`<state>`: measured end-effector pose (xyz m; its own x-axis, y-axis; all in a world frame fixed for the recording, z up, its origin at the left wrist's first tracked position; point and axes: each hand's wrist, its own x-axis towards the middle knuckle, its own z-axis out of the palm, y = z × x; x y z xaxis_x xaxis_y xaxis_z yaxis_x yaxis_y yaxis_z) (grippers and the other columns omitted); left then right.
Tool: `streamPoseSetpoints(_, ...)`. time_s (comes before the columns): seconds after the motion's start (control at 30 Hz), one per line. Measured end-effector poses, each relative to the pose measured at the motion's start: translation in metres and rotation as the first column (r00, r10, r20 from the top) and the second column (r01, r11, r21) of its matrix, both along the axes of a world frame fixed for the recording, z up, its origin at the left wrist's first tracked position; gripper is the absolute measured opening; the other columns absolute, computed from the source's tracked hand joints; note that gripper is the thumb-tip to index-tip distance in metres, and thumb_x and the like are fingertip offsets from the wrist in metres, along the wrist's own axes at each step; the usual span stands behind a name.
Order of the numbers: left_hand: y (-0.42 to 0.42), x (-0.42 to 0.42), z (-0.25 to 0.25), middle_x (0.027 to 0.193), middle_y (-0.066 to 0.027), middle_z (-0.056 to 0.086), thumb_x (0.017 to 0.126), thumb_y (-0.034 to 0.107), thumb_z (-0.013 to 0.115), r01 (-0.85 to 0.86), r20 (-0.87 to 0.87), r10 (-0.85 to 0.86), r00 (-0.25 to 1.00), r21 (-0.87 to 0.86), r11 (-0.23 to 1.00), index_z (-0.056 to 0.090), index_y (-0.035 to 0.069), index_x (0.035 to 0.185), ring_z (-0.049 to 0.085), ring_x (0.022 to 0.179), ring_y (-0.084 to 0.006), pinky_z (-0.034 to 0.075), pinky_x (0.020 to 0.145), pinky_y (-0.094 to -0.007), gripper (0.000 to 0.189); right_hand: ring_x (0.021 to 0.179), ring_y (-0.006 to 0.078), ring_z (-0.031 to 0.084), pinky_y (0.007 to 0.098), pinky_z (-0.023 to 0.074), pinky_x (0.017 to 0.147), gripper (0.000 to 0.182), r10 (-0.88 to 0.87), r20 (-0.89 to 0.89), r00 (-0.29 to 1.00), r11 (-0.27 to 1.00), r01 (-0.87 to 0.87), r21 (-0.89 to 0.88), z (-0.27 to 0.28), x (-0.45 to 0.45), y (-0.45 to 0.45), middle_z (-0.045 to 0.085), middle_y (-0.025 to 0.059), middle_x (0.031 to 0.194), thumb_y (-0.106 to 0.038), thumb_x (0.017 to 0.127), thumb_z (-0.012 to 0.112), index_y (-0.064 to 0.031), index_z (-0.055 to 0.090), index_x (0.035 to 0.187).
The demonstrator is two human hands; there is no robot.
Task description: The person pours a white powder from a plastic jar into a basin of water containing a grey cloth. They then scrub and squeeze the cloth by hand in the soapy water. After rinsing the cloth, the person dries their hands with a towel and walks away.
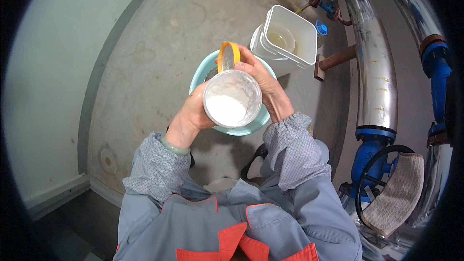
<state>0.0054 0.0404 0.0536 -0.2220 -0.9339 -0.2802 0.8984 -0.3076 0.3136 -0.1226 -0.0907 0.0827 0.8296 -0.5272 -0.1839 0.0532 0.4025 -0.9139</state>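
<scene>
In my left hand (192,110) I hold a clear plastic jar (250,107), its mouth facing up towards me. White powder (226,110) lies inside against the lower side, and a dusty film coats the walls. My right hand (262,79) grips a yellow screw lid (236,55) on edge, just beyond the jar's rim. Both hands are over a pale turquoise basin (197,76) on the floor. Most of the basin's inside is hidden by the jar and hands; something dark shows at its left.
A white square bucket (286,61) with cloudy liquid and a floating round vessel (281,38) stands beyond the basin on the right. Metal-clad pipes (377,65), a blue valve (369,163) with a black handwheel, and a hanging cloth (397,192) line the right wall.
</scene>
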Motion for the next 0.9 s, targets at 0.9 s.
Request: streamPoseSetpoints(0.9, -0.007, 0.002, -0.021, 0.112, -0.0107, 0.065, 0.100, 0.041, 0.040, -0.323, 0.311, 0.250, 0.917, 0.210, 0.923, 0.055, 0.009, 0.122, 0.066, 0.098, -0.0273, 0.056, 0.069, -0.0493, 0.041, 0.100, 0.0350, 0.060, 0.0414, 0.0499, 0.089, 0.075, -0.150, -0.451, 0.880, 0.315, -0.390, -0.865, 0.086, -0.038, 0.019, 0.058, 0.0211, 0.106, -0.035, 0.072, 0.080, 0.0010, 0.053, 0.132)
